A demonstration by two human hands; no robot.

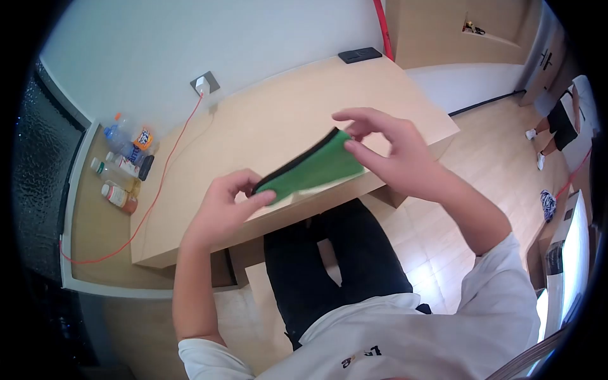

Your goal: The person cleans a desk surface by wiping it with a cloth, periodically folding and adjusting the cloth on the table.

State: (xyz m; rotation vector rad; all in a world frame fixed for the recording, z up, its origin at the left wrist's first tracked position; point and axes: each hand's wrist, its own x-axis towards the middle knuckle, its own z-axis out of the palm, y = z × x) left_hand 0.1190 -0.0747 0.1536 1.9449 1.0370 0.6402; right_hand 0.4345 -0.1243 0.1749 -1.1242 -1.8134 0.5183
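Observation:
A flat green piece with a black edge (323, 166) is stretched at a slant above the front of the desk; whether it is a pouch or a cloth I cannot tell. My left hand (229, 201) pinches its lower left corner between thumb and fingers. At the upper right corner, my right hand (391, 149) holds it with the thumb in front and the index finger raised and curved. The black strip runs along the far side, and the near side looks paler. Fingertips behind the green piece are hidden.
The light wooden desk (272, 120) carries a black flat object (360, 55) at the back. Several bottles (120, 168) stand in the left corner. A red cable (166, 168) runs from a white wall plug (202, 85) down the left side. Another person (563, 123) stands far right.

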